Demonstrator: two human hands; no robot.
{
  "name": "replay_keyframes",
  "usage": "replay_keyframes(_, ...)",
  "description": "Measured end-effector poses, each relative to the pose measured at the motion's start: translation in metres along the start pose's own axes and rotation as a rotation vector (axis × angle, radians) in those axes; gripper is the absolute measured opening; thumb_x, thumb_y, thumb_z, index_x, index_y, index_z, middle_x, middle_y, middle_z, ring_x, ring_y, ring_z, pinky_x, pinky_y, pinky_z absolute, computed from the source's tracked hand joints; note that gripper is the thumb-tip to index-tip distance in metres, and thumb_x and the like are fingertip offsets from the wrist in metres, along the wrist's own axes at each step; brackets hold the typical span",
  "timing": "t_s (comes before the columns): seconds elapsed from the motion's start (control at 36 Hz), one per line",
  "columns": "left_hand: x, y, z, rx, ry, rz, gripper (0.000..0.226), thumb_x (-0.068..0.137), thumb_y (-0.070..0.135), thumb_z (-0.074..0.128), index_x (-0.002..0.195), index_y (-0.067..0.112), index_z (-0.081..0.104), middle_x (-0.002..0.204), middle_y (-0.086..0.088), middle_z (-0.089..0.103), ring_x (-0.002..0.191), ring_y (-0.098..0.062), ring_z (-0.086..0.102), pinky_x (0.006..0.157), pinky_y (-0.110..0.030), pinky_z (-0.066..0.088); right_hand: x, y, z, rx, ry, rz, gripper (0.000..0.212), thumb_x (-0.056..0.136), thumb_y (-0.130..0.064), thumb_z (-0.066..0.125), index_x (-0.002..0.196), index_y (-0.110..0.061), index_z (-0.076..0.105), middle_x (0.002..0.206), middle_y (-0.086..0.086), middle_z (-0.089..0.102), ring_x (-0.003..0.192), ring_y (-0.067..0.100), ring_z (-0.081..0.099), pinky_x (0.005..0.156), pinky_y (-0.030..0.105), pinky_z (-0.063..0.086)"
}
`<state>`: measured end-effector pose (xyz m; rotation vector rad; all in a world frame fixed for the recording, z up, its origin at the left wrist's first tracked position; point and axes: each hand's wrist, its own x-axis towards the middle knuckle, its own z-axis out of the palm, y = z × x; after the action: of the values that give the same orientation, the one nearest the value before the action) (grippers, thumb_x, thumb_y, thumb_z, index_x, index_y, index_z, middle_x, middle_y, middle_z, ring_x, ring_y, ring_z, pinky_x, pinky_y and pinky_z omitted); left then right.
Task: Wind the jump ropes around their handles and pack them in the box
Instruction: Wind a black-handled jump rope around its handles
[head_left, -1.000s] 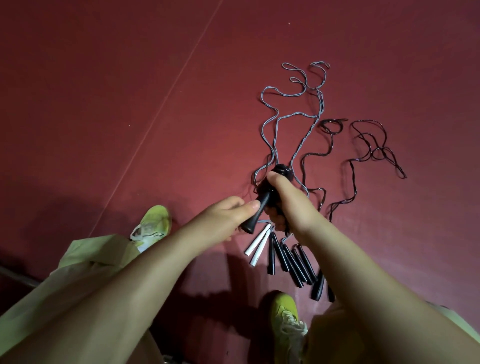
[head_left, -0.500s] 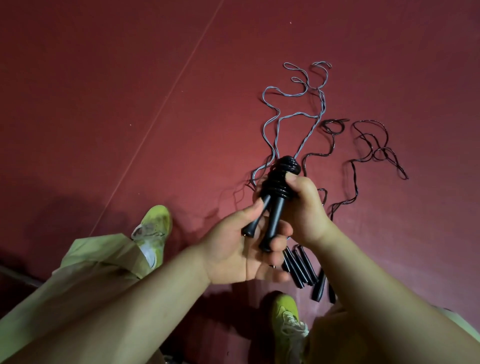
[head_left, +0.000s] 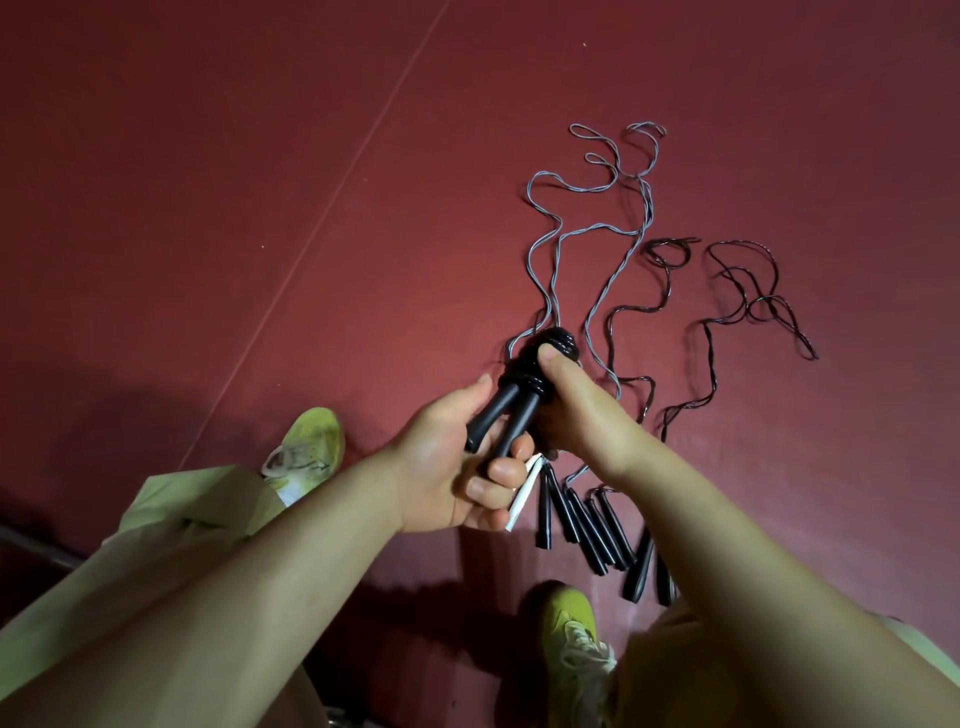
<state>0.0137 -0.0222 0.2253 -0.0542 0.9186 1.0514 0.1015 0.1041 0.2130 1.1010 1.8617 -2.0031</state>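
A black jump rope (head_left: 524, 379) is wound in coils around the top of its two black handles, held up over the red floor. My left hand (head_left: 457, 467) grips the lower ends of the handles. My right hand (head_left: 571, 405) grips the coiled part, thumb pressed on the wraps. Below my hands, several black handles (head_left: 582, 519) and a white handle (head_left: 524, 493) lie side by side on the floor. A grey rope (head_left: 597, 228) and dark ropes (head_left: 748, 291) trail loose from them, away from me. No box is in view.
The floor (head_left: 208, 208) is a red mat with a thin seam running diagonally at the left. My two yellow-green shoes (head_left: 306, 447) (head_left: 571, 634) and light trouser legs fill the lower part of the view, close to the handles.
My left hand turned palm up and took the handle ends in its fingers. The wound rope bundle lifted slightly and tilted; my right thumb now presses on the coils.
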Motion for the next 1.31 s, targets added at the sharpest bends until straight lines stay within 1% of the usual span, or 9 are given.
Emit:
replay_keyframes(0.08, 0.001, 0.001, -0.001, 0.045, 0.062, 0.001, 0.067, 0.091, 0.069, 0.015, 0.069, 0.015, 0.048, 0.05, 0.005, 0.038, 0.035, -0.008, 0.026, 0.057, -0.027, 0.034, 0.003, 0.001, 0.0, -0.027, 0.0, 0.049, 0.103, 0.059, -0.083, 0.041, 0.11, 0.005, 0.061, 0.11, 0.033, 0.064, 0.097, 0.042, 0.066, 0.083, 0.041, 0.05)
replay_keyframes(0.17, 0.004, 0.0, -0.001, 0.115, 0.132, 0.009, 0.068, 0.092, 0.068, 0.014, 0.068, 0.015, 0.05, 0.05, 0.004, 0.04, 0.034, -0.008, 0.026, 0.056, -0.027, 0.037, 0.002, 0.0, -0.001, -0.13, -0.018, 0.065, 0.094, 0.07, -0.083, 0.031, 0.097, 0.0, 0.066, 0.077, 0.018, 0.062, 0.06, 0.026, 0.058, 0.056, 0.029, 0.046)
replay_keyframes(0.25, 0.006, 0.0, -0.002, 0.223, 0.229, 0.045, 0.067, 0.095, 0.065, 0.016, 0.071, 0.013, 0.052, 0.05, 0.002, 0.044, 0.034, -0.009, 0.027, 0.055, -0.027, 0.038, -0.001, 0.001, -0.004, -0.192, -0.038, 0.058, 0.084, 0.097, -0.065, 0.021, 0.089, 0.005, 0.065, 0.066, 0.014, 0.06, 0.05, 0.019, 0.054, 0.049, 0.025, 0.043)
replay_keyframes(0.31, 0.007, -0.001, -0.003, 0.316, 0.306, 0.081, 0.066, 0.096, 0.063, 0.018, 0.072, 0.013, 0.054, 0.05, 0.001, 0.048, 0.035, -0.01, 0.029, 0.054, -0.027, 0.04, -0.006, -0.002, -0.005, -0.212, -0.01, 0.058, 0.069, 0.101, -0.056, 0.021, 0.077, -0.005, 0.061, 0.057, 0.007, 0.058, 0.042, 0.014, 0.053, 0.042, 0.02, 0.041)
replay_keyframes(0.69, 0.017, -0.006, -0.009, 0.595, 0.534, 0.209, 0.061, 0.099, 0.054, 0.026, 0.07, 0.011, 0.057, 0.045, 0.002, 0.052, 0.03, -0.01, 0.036, 0.052, -0.028, 0.038, -0.007, -0.004, -0.003, -0.361, 0.057, 0.073, 0.062, 0.101, -0.055, 0.022, 0.069, -0.013, 0.053, 0.056, 0.001, 0.047, 0.035, 0.009, 0.037, 0.037, 0.017, 0.029)
replay_keyframes(0.89, 0.015, -0.004, -0.017, 0.903, 0.692, 0.305, 0.061, 0.098, 0.054, 0.027, 0.063, 0.016, 0.059, 0.051, 0.003, 0.06, 0.061, -0.022, 0.058, 0.068, -0.033, 0.046, -0.008, -0.004, -0.003, -0.431, 0.039, 0.11, 0.07, 0.1, -0.059, 0.015, 0.057, -0.012, 0.043, 0.032, -0.008, 0.037, 0.027, 0.008, 0.03, 0.035, 0.017, 0.026)
replay_keyframes(1.0, 0.01, -0.001, -0.017, 1.106, 0.78, 0.321, 0.059, 0.099, 0.051, 0.025, 0.069, 0.015, 0.06, 0.08, -0.01, 0.069, 0.08, -0.03, 0.062, 0.079, -0.037, 0.048, -0.008, -0.003, 0.0, -0.389, 0.04, 0.112, 0.068, 0.099, -0.061, 0.016, 0.054, -0.015, 0.036, 0.034, -0.008, 0.034, 0.031, 0.011, 0.027, 0.038, 0.019, 0.026)
replay_keyframes(1.14, 0.008, -0.004, -0.014, 1.363, 0.826, 0.236, 0.053, 0.1, 0.053, 0.02, 0.099, 0.016, 0.058, 0.114, -0.011, 0.063, 0.106, -0.032, 0.056, 0.088, -0.037, 0.043, -0.003, 0.002, 0.002, -0.37, 0.048, 0.133, 0.071, 0.097, -0.064, 0.018, 0.071, -0.011, 0.057, 0.044, -0.008, 0.043, 0.035, 0.009, 0.035, 0.046, 0.025, 0.031)
replay_keyframes(1.31, 0.009, -0.009, -0.017, 1.451, 0.775, 0.209, 0.042, 0.099, 0.054, 0.022, 0.092, 0.018, 0.043, 0.113, -0.011, 0.061, 0.108, -0.033, 0.053, 0.088, -0.04, 0.043, -0.003, 0.003, 0.003, -0.234, 0.063, 0.16, 0.075, 0.088, -0.076, 0.025, 0.076, -0.011, 0.059, 0.048, -0.006, 0.042, 0.037, 0.009, 0.032, 0.044, 0.024, 0.024)
